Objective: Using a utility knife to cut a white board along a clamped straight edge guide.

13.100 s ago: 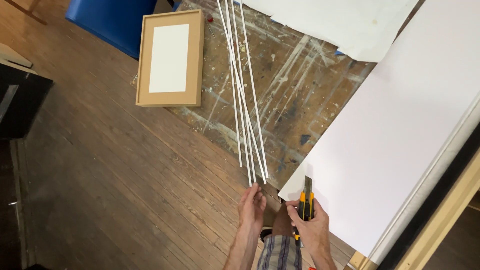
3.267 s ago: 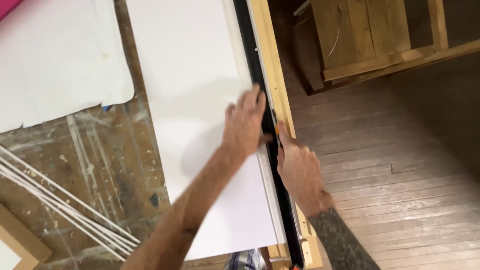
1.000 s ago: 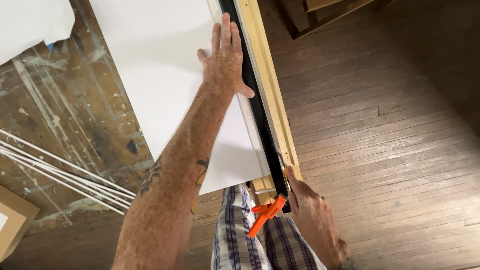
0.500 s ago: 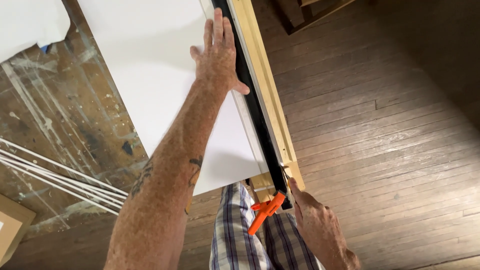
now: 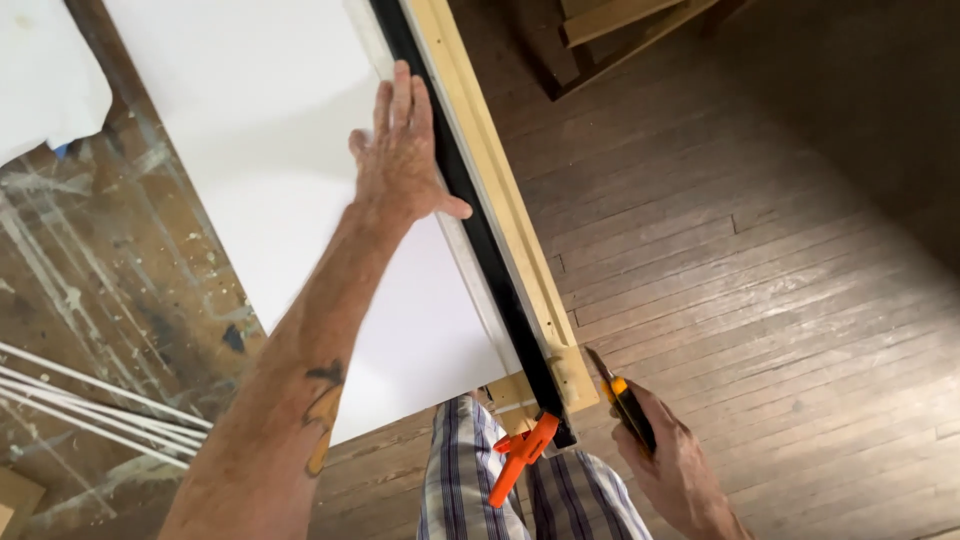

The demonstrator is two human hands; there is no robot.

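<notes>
My left hand (image 5: 400,160) lies flat, fingers spread, on a large white board (image 5: 300,130), its fingertips against a long black straightedge (image 5: 480,230) that runs along the board's right edge. A pale wooden rail (image 5: 500,200) sits just beyond the straightedge. My right hand (image 5: 670,465) is off the table's near corner, shut on a yellow-and-black utility knife (image 5: 622,400) whose blade points up toward the rail's end. An orange clamp (image 5: 520,458) grips the near end of the straightedge.
The paint-splattered worktable (image 5: 110,290) carries several thin white strips (image 5: 90,400) at the left and another white sheet (image 5: 45,80) at the upper left. Dark wooden floorboards (image 5: 780,270) lie to the right, with a wooden frame (image 5: 620,20) at the top.
The right hand has drawn the knife down off the near end of the straightedge and clear of the board. The left hand stays pressed on the board, and the view has shifted slightly.
</notes>
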